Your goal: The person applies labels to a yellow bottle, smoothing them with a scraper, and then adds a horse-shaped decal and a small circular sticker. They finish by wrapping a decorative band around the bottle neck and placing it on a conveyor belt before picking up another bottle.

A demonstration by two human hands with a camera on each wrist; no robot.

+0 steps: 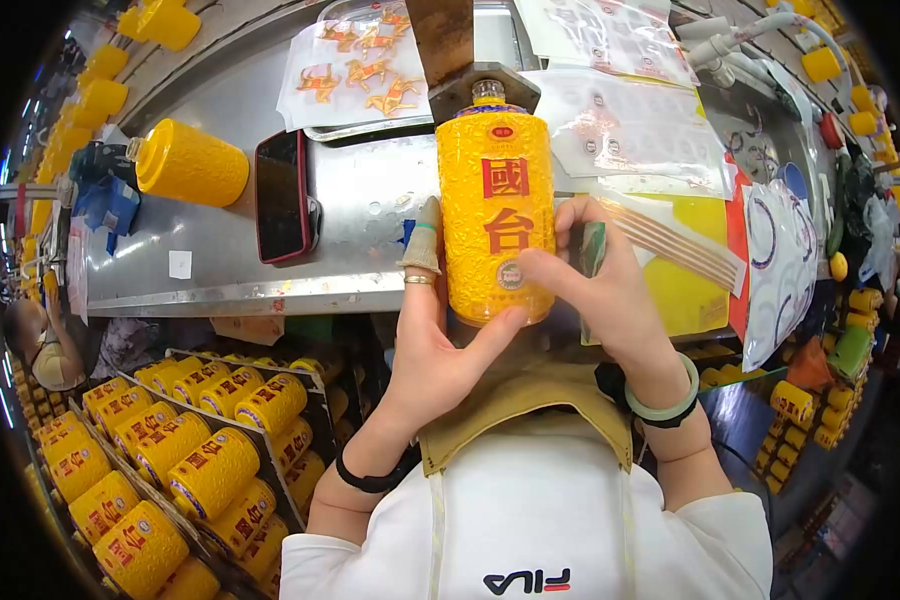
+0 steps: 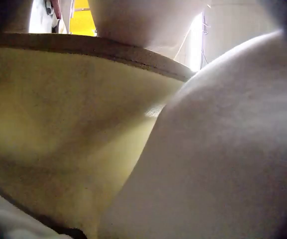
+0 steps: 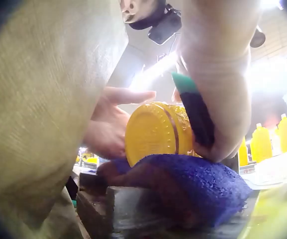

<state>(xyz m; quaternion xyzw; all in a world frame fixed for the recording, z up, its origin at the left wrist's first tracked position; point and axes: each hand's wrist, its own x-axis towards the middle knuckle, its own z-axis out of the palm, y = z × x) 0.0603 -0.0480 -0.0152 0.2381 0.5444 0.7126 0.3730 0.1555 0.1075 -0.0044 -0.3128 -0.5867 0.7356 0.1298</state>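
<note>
A yellow embossed bottle [image 1: 495,210] with red characters lies on its back, its neck away from the person. Beneath it in the right wrist view is a purple cloth [image 3: 198,184]. The left hand [image 1: 432,345] holds its left side and base, thumb at the bottom edge; a fabric cot covers one finger. The right hand [image 1: 610,285] grips the right side, its thumb at the edge of a round silver sticker [image 1: 510,275] on the front. A green-and-black strip [image 3: 195,104] sits against the right hand. The left wrist view shows mostly apron and skin.
A phone [image 1: 282,198] and another yellow bottle [image 1: 192,165] lie left on the metal table [image 1: 360,215]. Sheets with gold horse figures [image 1: 365,65] and clear sticker sheets [image 1: 630,130] are farther back. Brown strips [image 1: 670,240] lie at right. Crates of yellow bottles [image 1: 215,475] stand lower left.
</note>
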